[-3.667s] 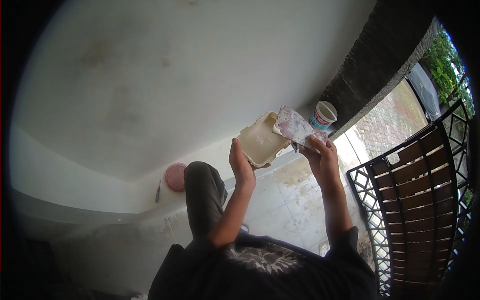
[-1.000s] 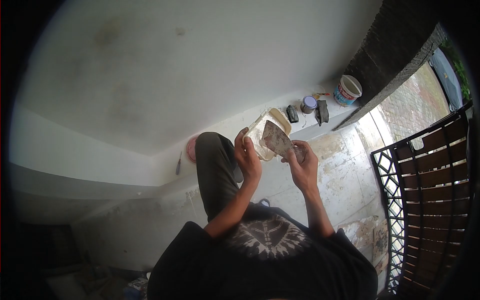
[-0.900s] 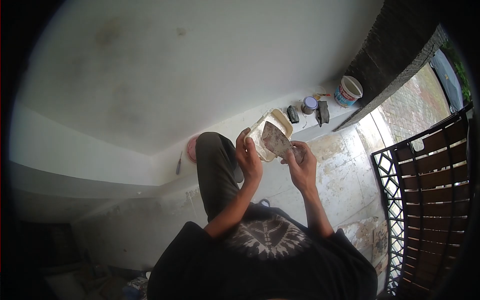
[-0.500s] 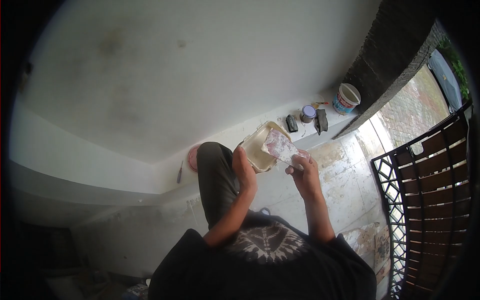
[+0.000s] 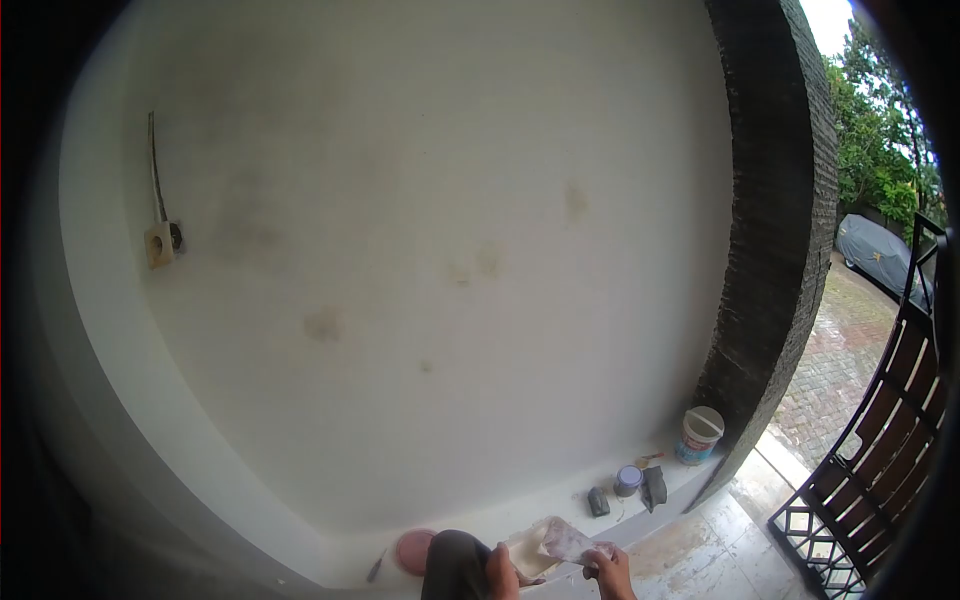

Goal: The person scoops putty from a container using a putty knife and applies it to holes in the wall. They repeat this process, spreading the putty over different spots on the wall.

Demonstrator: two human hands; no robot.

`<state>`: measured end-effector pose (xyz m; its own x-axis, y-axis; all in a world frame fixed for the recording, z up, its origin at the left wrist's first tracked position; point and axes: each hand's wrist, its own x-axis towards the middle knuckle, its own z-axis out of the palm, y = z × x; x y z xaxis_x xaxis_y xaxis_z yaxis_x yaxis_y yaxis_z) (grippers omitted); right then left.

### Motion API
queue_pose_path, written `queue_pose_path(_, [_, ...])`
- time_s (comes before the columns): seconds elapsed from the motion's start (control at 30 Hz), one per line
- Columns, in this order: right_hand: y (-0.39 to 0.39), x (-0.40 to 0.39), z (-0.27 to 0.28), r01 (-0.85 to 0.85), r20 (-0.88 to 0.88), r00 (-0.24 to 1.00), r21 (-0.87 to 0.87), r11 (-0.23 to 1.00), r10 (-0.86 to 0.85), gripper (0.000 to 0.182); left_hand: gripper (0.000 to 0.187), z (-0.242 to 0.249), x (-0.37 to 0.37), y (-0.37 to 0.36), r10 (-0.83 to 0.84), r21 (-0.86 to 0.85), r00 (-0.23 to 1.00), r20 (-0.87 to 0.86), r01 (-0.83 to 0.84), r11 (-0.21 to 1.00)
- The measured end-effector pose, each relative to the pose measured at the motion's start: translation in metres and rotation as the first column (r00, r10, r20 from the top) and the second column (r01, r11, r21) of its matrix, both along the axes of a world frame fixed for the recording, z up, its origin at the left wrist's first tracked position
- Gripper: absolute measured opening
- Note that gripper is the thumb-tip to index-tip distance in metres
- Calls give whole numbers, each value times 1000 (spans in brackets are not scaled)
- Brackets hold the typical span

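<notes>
At the bottom edge of the view, my left hand (image 5: 502, 574) grips the near side of a cream plastic tray (image 5: 528, 560). My right hand (image 5: 612, 574) is closed on the end of a flat, pinkish putty scraper (image 5: 568, 542) smeared with white. The scraper's far end lies over the tray's edge; whether it touches cannot be made out. My bent knee (image 5: 455, 565) is left of the tray. In front stands a white wall (image 5: 420, 200) with several brownish patches.
Along the ledge are a white bucket (image 5: 700, 436), a jar with a purplish lid (image 5: 628, 481), a dark block (image 5: 598, 502), a dark folded piece (image 5: 654, 488), a reddish round item (image 5: 414, 552) and a thin-handled tool (image 5: 377, 566). A socket box (image 5: 160, 245) hangs left; a gate (image 5: 880, 450) stands right.
The view has tilted up, so the wall fills most of it and my hands sit at the bottom edge. Both hands keep their hold on the tray and scraper.
</notes>
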<state>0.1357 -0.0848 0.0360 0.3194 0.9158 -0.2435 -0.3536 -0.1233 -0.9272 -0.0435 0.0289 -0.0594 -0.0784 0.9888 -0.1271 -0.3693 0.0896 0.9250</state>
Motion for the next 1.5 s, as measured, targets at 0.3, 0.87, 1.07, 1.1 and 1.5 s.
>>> queue_pose_path(0.3, [-1,-4,13,38,117,992,51,998,-44,28,55,37,1,17,12,25,998,66,-14,1000])
queue_pose_path(0.87, [10,2,4,-32,-384,921,74,997,58,30,56,85,3,-14,23,-133,985,173,0,991])
queue_pose_path(1.07, [32,-2,53,37,-463,886,132,991,29,25,55,123,2,-38,-50,-186,977,209,90,978])
queue_pose_path(1.1, [37,1,55,49,-462,886,158,986,30,26,61,130,4,-34,-25,-149,980,198,55,987])
queue_pose_path(1.5, [46,3,92,30,-431,897,276,961,96,27,62,158,-5,-24,-107,-83,960,258,133,988])
